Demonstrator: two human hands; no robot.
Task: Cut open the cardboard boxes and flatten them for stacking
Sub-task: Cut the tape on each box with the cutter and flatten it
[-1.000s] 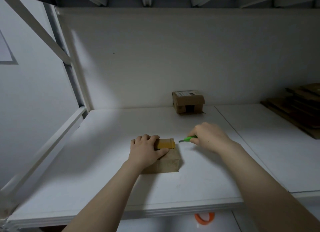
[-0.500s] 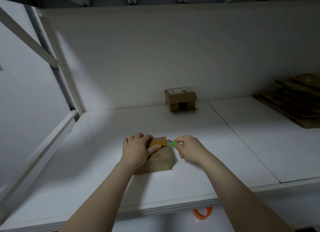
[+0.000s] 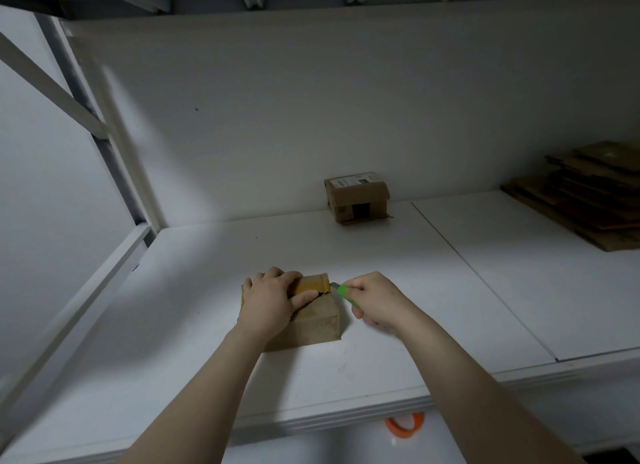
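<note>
A small brown cardboard box [image 3: 313,321] with yellowish tape across its top sits on the white shelf [image 3: 381,283] in front of me. My left hand [image 3: 272,299] rests on top of the box, fingers over the far edge and thumb on the tape. My right hand [image 3: 375,302] grips a green utility knife [image 3: 343,292], whose blade tip touches the right end of the taped seam. A second small box [image 3: 356,197] with a white label stands against the back wall.
A stack of flattened cardboard [image 3: 588,193] lies at the shelf's right end. A white frame post [image 3: 114,145] borders the left side. An orange tape roll [image 3: 405,425] shows below the shelf's front edge.
My right hand brought the knife left, from a short way off to the box's right edge, where the blade now meets the taped seam. The left hand stayed on the box.
</note>
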